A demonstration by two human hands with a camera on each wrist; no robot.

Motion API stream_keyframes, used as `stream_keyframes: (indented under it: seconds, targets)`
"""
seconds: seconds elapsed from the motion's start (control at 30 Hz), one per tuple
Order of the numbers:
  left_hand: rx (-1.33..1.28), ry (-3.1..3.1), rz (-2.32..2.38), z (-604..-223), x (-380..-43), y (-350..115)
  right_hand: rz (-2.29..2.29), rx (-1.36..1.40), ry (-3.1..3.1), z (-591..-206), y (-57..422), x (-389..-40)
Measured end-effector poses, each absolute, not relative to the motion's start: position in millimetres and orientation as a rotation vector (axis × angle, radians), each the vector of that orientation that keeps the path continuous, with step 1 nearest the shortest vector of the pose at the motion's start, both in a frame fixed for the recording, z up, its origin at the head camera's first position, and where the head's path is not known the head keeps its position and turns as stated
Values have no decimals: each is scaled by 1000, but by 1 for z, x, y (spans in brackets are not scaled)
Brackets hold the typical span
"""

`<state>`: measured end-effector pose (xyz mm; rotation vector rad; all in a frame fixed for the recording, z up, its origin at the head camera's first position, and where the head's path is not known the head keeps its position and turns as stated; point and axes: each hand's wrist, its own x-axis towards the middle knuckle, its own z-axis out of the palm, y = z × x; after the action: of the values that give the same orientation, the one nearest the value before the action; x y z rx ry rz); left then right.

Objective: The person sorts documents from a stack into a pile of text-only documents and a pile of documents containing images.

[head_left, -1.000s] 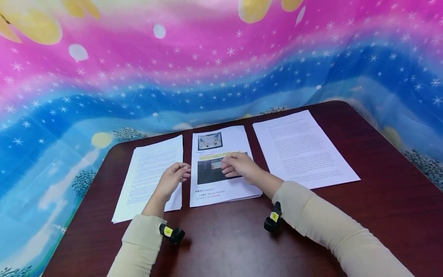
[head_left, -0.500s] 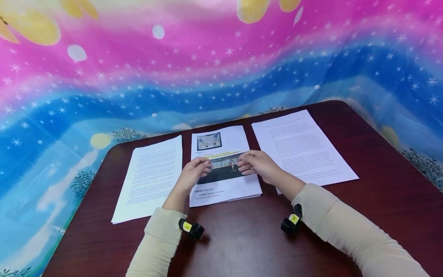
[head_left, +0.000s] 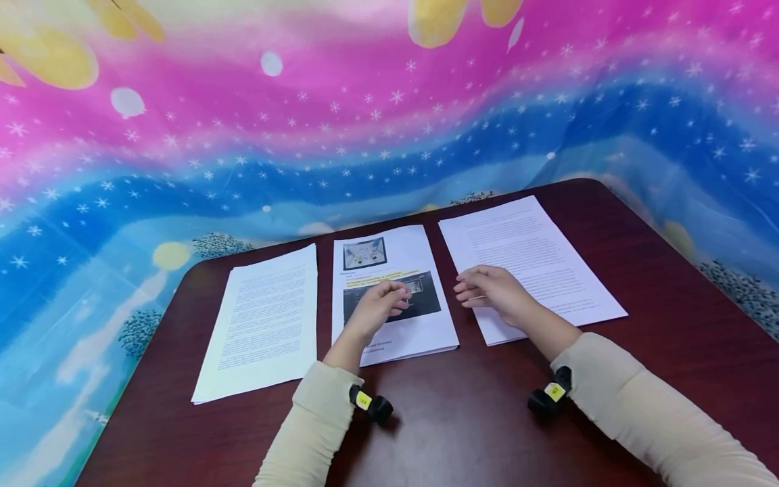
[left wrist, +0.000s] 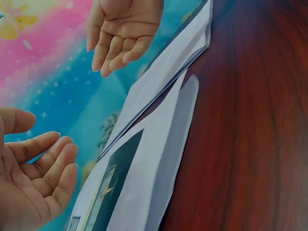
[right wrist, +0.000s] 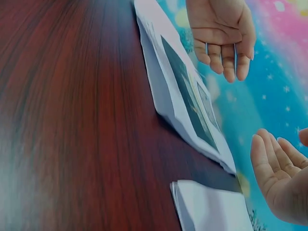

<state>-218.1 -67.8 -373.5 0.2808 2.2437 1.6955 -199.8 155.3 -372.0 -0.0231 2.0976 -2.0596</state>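
The left grip [head_left: 377, 309] hovers over the middle paper stack [head_left: 421, 333], the right grip [head_left: 496, 295] above the right paper stack's [head_left: 538, 260] left edge: two in all, both empty, loosely parted! Looks like mid-air positioning; lifting paper calls for dipping to an edge. Three stacks on the worktop [head_left: 450, 412], counting the untouched left paper stack [head_left: 262, 321].

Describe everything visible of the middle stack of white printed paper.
The middle stack of white printed paper is several sheets thick, rectangular, its near edges slightly spread. Its top sheet carries a small picture, yellow highlighted lines, a large dark rectangular picture and partly hidden text. It lies printed side up on the dark reddish wooden table, between a white text-covered paper stack at left and another at right. Only the table visibly touches it; the person's left hand hovers above.
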Motion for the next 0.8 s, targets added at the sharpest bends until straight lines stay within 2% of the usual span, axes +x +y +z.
stream_keyframes:
  seconds: [0.4,0.5,0.8]
  targets:
    - [351,2135,1697,-379,-216,-31,-2083,-9,2115,-375,190,-190]
    - [361,2114,1706,-371,-209,-25,-2090,-5,2110,-375,198,-188]
    - [322,2047,1701,-390,-214,-7,-2110,41,2108,-378,225,-182]
